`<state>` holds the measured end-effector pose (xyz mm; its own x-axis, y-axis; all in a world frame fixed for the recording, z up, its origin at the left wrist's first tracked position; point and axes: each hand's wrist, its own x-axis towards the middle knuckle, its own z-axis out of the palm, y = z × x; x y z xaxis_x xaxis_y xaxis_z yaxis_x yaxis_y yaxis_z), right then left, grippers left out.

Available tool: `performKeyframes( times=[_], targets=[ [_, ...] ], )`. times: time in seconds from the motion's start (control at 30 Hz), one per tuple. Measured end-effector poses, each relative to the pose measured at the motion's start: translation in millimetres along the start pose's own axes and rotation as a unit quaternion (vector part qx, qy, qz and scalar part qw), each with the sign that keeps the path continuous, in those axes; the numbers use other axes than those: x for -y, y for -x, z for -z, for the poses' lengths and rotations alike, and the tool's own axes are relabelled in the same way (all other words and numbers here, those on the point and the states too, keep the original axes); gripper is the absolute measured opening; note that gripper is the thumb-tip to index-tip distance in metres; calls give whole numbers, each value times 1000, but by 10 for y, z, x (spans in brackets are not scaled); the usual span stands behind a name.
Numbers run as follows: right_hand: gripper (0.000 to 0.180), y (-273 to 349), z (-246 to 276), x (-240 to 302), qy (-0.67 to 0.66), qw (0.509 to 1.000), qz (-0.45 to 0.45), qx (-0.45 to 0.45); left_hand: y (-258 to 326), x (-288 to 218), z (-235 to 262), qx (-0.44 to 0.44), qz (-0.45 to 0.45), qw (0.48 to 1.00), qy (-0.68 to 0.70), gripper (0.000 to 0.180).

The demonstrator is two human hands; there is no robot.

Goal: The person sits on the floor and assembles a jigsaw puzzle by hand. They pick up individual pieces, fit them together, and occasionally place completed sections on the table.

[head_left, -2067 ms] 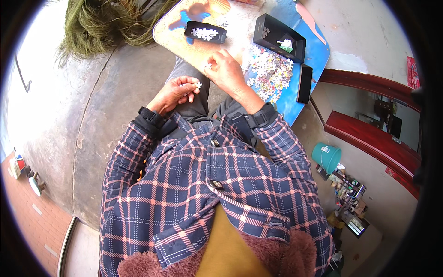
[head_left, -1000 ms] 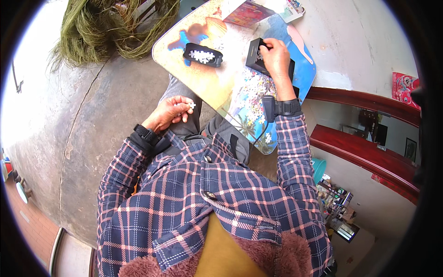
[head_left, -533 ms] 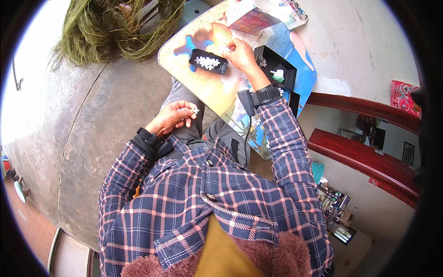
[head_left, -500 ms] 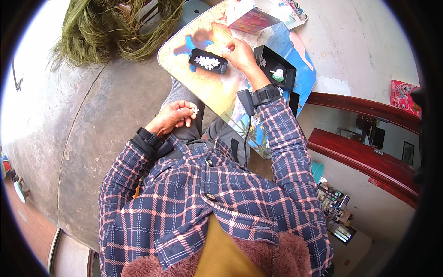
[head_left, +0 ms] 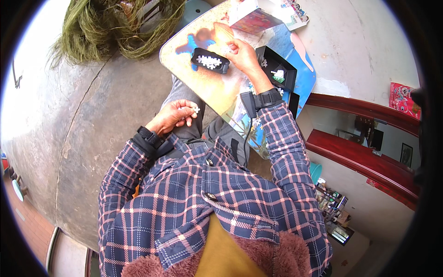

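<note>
My left hand (head_left: 174, 116) is closed near my lap, with a small white jigsaw piece (head_left: 196, 110) pinched at its fingertips. Over the far part of the picture-printed table (head_left: 221, 87), the fingers of my right hand (head_left: 242, 56) are pinched together on a whitish jigsaw piece, mostly hidden by the fingers. Just left of that hand stands a black box (head_left: 223, 68) holding several white jigsaw pieces (head_left: 208, 61). To its right lies a larger black tray (head_left: 287, 69) with a few pieces and a small green-and-white object (head_left: 278, 75) in it.
An upright printed box (head_left: 256, 21) stands at the table's far edge, and a pink flat-bladed tool (head_left: 301, 48) lies at the right. More loose pieces lie near my right wrist. A heap of green fibres (head_left: 115, 32) sits on the floor at the far left, beside a blue-grey stool (head_left: 196, 10).
My right hand has shifted slightly to the right, its fingers still pinched. The left hand keeps its piece in nearly the same place.
</note>
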<state>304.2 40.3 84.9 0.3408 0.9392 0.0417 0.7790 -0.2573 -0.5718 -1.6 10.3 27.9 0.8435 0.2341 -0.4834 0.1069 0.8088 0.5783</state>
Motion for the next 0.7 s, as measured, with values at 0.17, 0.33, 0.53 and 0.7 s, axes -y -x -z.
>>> performKeyframes(
  times=[0.17,0.33,0.53,0.7],
  targets=[
    [32,54,35,35,3,999,36,6,0,-2,10,2,1,1000,0,16],
    [25,98,45,87,14,998,60,-2,5,-6,1,-1,3,1000,-6,15],
    [23,147,20,55,8,997,71,-31,-10,4,9,0,2,1000,-5,15],
    [22,142,54,12,-6,998,59,-30,-15,4,9,-7,4,1000,-7,14]
  ],
)
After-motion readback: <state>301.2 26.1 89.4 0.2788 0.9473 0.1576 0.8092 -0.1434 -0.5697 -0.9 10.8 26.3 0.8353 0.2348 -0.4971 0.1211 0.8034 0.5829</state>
